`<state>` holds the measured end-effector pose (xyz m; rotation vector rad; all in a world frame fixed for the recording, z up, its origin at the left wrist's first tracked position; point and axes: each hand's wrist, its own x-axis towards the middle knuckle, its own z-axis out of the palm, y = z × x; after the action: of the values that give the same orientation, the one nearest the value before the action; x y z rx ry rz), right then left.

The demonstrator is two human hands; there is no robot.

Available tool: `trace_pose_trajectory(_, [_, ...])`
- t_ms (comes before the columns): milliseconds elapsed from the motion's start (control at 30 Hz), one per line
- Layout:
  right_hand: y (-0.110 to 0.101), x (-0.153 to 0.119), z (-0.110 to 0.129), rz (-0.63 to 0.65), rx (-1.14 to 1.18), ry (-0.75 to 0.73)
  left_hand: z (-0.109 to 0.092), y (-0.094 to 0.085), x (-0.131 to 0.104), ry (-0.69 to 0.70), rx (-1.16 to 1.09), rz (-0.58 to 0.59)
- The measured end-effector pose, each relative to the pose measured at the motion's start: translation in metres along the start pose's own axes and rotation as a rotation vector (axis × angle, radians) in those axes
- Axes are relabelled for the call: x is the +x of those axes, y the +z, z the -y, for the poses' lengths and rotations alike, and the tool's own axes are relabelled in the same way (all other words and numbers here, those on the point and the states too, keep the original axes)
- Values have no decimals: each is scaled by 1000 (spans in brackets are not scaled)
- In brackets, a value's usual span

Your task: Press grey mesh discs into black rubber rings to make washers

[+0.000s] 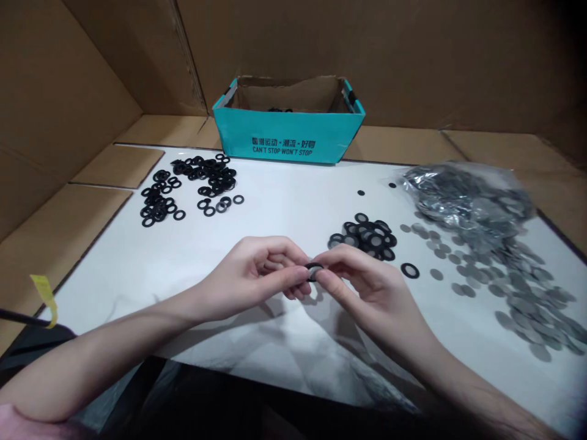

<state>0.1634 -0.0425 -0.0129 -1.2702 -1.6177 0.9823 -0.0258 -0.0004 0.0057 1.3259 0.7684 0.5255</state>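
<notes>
Between my two hands, above the near middle of the white table, is a black rubber ring with a grey mesh disc (314, 272) in its centre. My left hand (270, 269) pinches its left side between thumb and fingers. The thumb and forefinger of my right hand (362, 281) grip its right side. Just beyond my right hand lies a pile of black rings with grey discs (369, 238), and one more ringed disc (409, 271) sits apart to its right. Loose grey discs (527, 305) spread over the table's right side.
Plain black rings (158, 201) lie heaped at the left. A turquoise box (288, 131) holding some black pieces stands at the back. A clear plastic bag of grey discs (472, 201) rests at the right. Cardboard walls (367, 55) surround the white table (114, 275).
</notes>
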Motion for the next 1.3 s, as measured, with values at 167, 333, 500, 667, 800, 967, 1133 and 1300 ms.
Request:
trace_pose_trajectory(167, [0,0,-2,75,-114,-98,0,0,-1,18,52,17])
trace_pose_trajectory(333, [0,-1,-3,115,-17,-87,-2,2,-2,21,57,41])
trace_pose_trajectory(500, [-2,-3,-1,163,19,-68,-2,4,-4,87,114,-6])
trace_pose_trajectory(667, [-1,-5,-1,126,19,-78,0,2,-5,56,132,41])
trace_pose_trajectory(800, [0,-6,-2,111,1,-132,-2,-3,-5,-10,99,124])
trace_pose_trajectory(967, [0,-5,1,123,-42,-204,-6,-11,-2,-10,207,235])
trace_pose_trajectory(1133, [-3,-2,2,222,-138,-279,-5,-13,0,71,333,210])
trace_pose_trajectory(1300, [-5,-2,-3,185,-71,-252,-3,-4,-2,88,189,90])
